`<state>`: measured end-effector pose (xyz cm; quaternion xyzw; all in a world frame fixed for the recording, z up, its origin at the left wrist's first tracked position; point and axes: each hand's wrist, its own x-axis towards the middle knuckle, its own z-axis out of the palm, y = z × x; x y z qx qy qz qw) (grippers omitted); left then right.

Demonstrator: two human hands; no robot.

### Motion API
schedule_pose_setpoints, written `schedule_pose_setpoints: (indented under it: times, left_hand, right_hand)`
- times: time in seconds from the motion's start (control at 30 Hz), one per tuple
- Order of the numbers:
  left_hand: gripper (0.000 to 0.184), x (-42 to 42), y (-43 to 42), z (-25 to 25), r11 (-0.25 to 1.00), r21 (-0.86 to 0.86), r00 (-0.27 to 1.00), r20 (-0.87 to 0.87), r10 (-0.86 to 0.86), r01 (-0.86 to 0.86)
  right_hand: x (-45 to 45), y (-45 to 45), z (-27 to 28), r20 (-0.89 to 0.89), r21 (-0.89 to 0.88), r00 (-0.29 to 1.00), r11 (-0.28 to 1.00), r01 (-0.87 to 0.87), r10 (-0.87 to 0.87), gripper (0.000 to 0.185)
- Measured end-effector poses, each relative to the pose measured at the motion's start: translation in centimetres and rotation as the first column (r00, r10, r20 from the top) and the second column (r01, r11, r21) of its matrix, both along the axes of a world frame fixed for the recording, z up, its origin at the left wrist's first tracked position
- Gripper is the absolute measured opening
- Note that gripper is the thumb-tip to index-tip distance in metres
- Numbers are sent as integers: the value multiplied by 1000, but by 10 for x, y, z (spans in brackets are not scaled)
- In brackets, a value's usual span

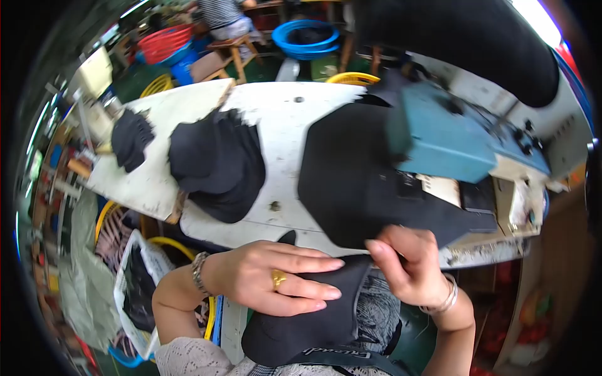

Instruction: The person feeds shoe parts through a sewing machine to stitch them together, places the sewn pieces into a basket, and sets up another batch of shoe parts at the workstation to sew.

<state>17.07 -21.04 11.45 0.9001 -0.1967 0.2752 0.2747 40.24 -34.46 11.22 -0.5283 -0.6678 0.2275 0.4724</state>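
Observation:
A black fabric piece [313, 338] with a pale line along its right edge is held over my lap. Across its upper part lie the long fingers of my left hand [269, 279], a gold ring on one; the thumb is hidden behind the cloth. Close to the upper right corner, my right hand [407, 263] is curled with thumb and fingers drawn together. Whatever it pinches, if anything, is too small to make out. Beyond my hands, a large flat black sheet [345, 175] rests on the white table [282, 138].
A stack of black cut pieces [216, 166] and a smaller stack [132, 141] lie to the left. At the right stands a blue-green machine [439, 138]. A white basket [128, 294] is below left. Blue tubs [305, 37] and a seated person [222, 19] are farther back.

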Motion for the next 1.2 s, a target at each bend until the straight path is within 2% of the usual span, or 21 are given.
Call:
schedule_pose_setpoints:
  times: [0.07,0.1,0.17,0.23,0.3,0.37,0.43,0.47,0.5,0.57,0.6,0.63,0.7,0.73,0.8,0.87,0.9,0.97,1.0,1.07,1.2]
  left_hand:
    - [11,-17,1,0,984,-154,995,-23,-98,93]
    - [10,-26,2,1,945,-275,980,-32,-194,178]
    - [10,-55,17,15,990,-135,996,-73,-43,33]
    - [20,-82,57,12,705,399,803,173,570,-586]
    - [29,-114,130,-3,474,204,514,430,742,-856]
    - [32,-134,195,-25,106,206,213,619,756,-973]
    - [49,-165,243,-69,321,305,329,-25,944,-897]
    - [82,-172,249,-105,269,414,82,-416,906,-870]
    - [109,-172,238,-100,336,364,103,-530,842,-869]
    - [119,-173,218,-74,362,406,71,-578,813,-839]
    - [118,-182,219,-67,396,323,144,-591,794,-859]
    - [110,-197,238,-73,546,98,480,-368,796,-832]
    - [94,-204,266,-98,77,-502,254,-296,921,-862]
    - [86,-209,295,-94,-173,-409,130,-615,777,-896]
    - [74,-207,306,-97,-338,-431,158,-781,604,-837]
    - [64,-189,291,-115,-108,-648,427,-609,668,-754]
    - [53,-190,308,-146,-184,-518,261,-668,697,-835]
    - [51,-183,277,-136,-149,-525,267,-633,727,-838]
    - [47,-183,295,-178,-90,-585,307,-543,782,-806]
    - [45,-178,244,-146,75,-762,551,-393,736,-644]
    - [99,-169,186,-147,66,-663,403,-370,837,-746]
  right_hand:
    - [-6,-5,-16,7,166,979,966,200,-204,16]
    - [1,-6,-10,-285,-113,866,911,396,-411,22]
    - [14,-23,-15,-169,-14,839,852,523,-518,25]
    - [-5,-26,-22,81,246,983,959,139,-163,17]
    - [-39,-15,-22,83,181,989,975,-132,118,11]
    - [-59,-7,-38,123,60,979,984,-168,159,4]
    - [-76,15,-66,19,54,994,993,-107,106,8]
    - [-78,23,-77,23,-81,997,994,-71,73,11]
    - [-76,32,-92,11,-255,997,964,-71,76,19]
    - [-76,55,-105,-90,-353,990,925,-138,113,38]
    - [-77,67,-110,96,-230,992,971,-61,86,48]
    - [-79,80,-115,273,-91,961,996,-13,37,58]
    - [-84,116,-153,-36,-176,995,981,84,-92,70]
    - [-83,143,-166,-230,-358,958,930,78,-169,66]
    - [-78,193,-176,-633,-552,725,815,-175,-273,61]
    - [-71,235,-195,-861,-480,423,729,-489,-283,63]
    - [-64,256,-208,-885,-394,449,712,-581,-124,69]
    - [-95,277,-184,-922,-301,388,644,-703,-8,76]
    - [-122,276,-170,-912,-332,395,764,-553,-110,77]
    - [-136,283,-156,-871,-413,475,713,-567,-127,73]
    - [-121,287,-162,-834,-406,552,700,-587,-21,59]
